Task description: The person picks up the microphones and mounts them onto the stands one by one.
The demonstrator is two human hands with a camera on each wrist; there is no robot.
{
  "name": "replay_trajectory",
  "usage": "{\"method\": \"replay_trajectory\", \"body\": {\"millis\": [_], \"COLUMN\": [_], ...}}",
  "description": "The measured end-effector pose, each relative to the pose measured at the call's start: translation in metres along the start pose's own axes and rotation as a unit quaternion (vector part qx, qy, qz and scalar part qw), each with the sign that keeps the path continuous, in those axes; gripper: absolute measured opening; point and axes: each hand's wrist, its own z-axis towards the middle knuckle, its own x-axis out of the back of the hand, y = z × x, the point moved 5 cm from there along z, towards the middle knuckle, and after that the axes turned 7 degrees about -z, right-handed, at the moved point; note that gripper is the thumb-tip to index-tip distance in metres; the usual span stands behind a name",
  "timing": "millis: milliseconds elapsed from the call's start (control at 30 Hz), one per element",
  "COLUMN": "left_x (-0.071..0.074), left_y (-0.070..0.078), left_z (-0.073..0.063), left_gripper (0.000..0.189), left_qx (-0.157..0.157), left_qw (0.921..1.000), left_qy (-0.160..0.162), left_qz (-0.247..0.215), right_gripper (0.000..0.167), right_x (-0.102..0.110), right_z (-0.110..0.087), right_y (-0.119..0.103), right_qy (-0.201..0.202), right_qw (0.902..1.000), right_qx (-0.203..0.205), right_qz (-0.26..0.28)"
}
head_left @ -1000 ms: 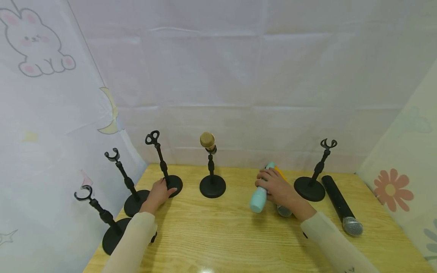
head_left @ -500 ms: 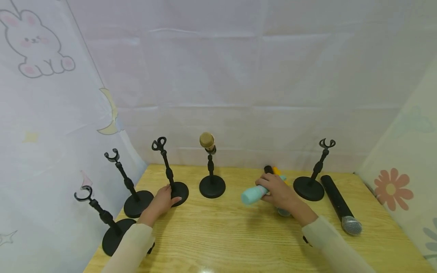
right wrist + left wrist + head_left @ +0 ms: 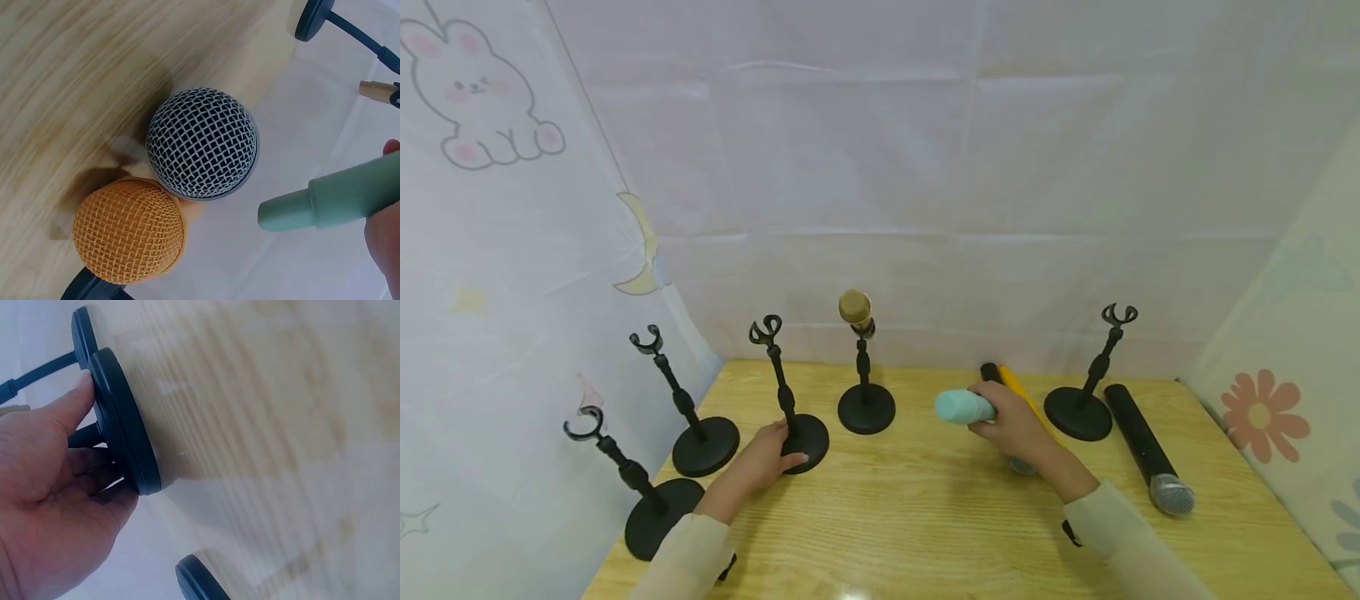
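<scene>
In the head view, my left hand [image 3: 763, 458] grips the round base of a black microphone stand [image 3: 811, 443]. The left wrist view has the thumb on the rim of that base [image 3: 128, 425], with fingers curled at its opposite edge. The stand's open clip faces up. My right hand [image 3: 1011, 421] holds a mint-green microphone [image 3: 964, 407] above the table, one end pointing left. Below that hand lie a black microphone with a silver mesh head [image 3: 203, 144] and an orange microphone [image 3: 131, 231], side by side. The hand covers part of both in the head view.
A gold microphone [image 3: 855, 308] sits in a stand [image 3: 867, 410] at the back middle. Two stands with vacant clips, one farther back [image 3: 705, 447] and one nearer [image 3: 662, 521], line the left edge. At right are another stand [image 3: 1078, 414] and a black microphone [image 3: 1142, 437].
My left hand has drawn the microphone stand rightward and toward me. The right hand has lifted the mint-green microphone and turned it from slanting to nearly level, uncovering the microphones behind.
</scene>
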Motion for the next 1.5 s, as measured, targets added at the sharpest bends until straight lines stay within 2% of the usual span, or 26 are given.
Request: {"method": "replay_trajectory", "body": {"millis": [233, 500, 767, 933, 1100, 1500], "left_x": [-0.007, -0.016, -0.025, -0.031, -0.036, -0.053], "left_y": [0.008, 0.021, 0.035, 0.044, 0.053, 0.074], "left_z": [-0.010, -0.015, -0.024, -0.030, -0.032, -0.030], "left_gripper": [0.075, 0.074, 0.072, 0.073, 0.075, 0.076], "left_qx": [-0.004, -0.028, -0.051, -0.061, -0.080, -0.107], "left_qw": [0.9999, 0.9994, 0.9981, 0.9966, 0.9938, 0.9882], "left_qy": [-0.015, -0.019, -0.030, -0.050, -0.073, -0.110], "left_qz": [-0.001, -0.007, -0.020, -0.023, -0.023, -0.007], "right_gripper": [0.038, 0.037, 0.039, 0.029, 0.019, 0.024], "right_x": [0.004, 0.009, 0.009, 0.008, 0.010, 0.018], "right_z": [-0.002, -0.004, -0.006, -0.009, -0.011, -0.008], "right_y": [0.001, 0.000, -0.001, -0.001, -0.003, -0.004], "right_qy": [0.034, 0.040, 0.048, 0.048, 0.037, 0.045], "right_qw": [0.9985, 0.9944, 0.9926, 0.9912, 0.9872, 0.9836], "right_qx": [-0.032, -0.074, -0.079, -0.089, -0.126, -0.158], "right_qz": [0.029, 0.063, 0.079, 0.085, 0.090, 0.073]}}
